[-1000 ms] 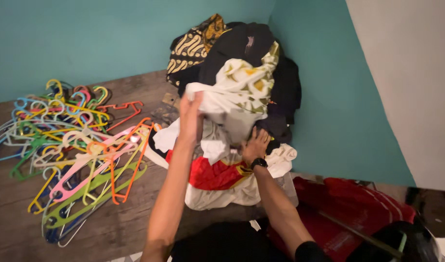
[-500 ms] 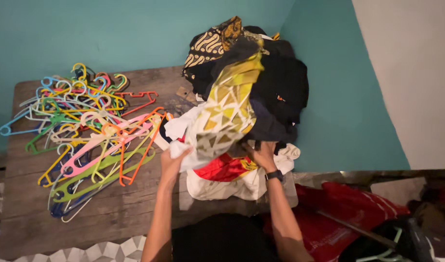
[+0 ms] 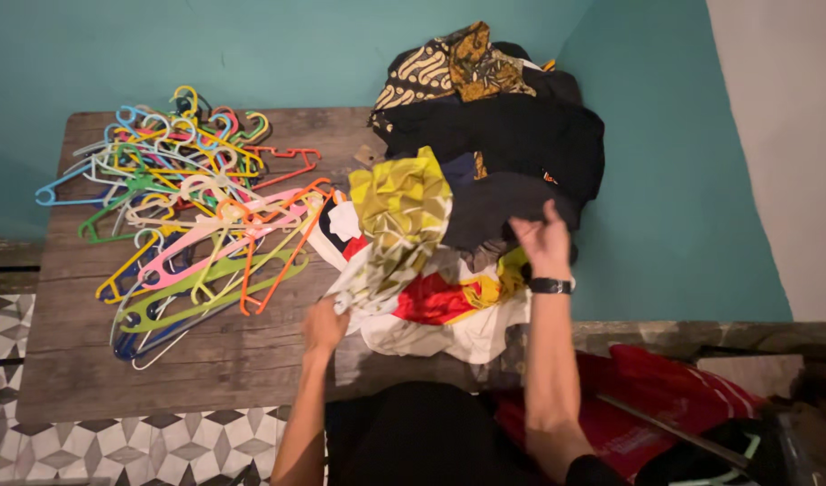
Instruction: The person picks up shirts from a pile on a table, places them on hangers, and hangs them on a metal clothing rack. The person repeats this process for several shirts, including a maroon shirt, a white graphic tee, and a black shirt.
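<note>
The left hand (image 3: 324, 326) is clenched on the near corner of a yellow-and-white patterned cloth (image 3: 397, 216), which runs up from that grip to a bunched yellow fold at the middle of the clothes pile (image 3: 485, 162). The right hand (image 3: 542, 241), a black watch (image 3: 550, 286) on its wrist, is raised at the right side of the pile with its fingers curled against a dark garment (image 3: 498, 205); whether they pinch it or only touch it cannot be told. The pile sits at the right end of the wooden tabletop (image 3: 197, 360), pushed into the corner of the teal wall (image 3: 278, 45). A brown-and-cream batik cloth (image 3: 449, 67) lies on the far top of the pile, black clothes sit under it, and a red, white and yellow cloth (image 3: 440, 301) lies at the near edge, just under the patterned cloth. A heap of coloured plastic hangers (image 3: 188, 198) is spread over the left part of the tabletop, its nearest orange hangers touching the pile. Near right, below the tabletop edge, lies a red bag (image 3: 647, 405). Patterned floor tiles (image 3: 116, 450) show near left.
</note>
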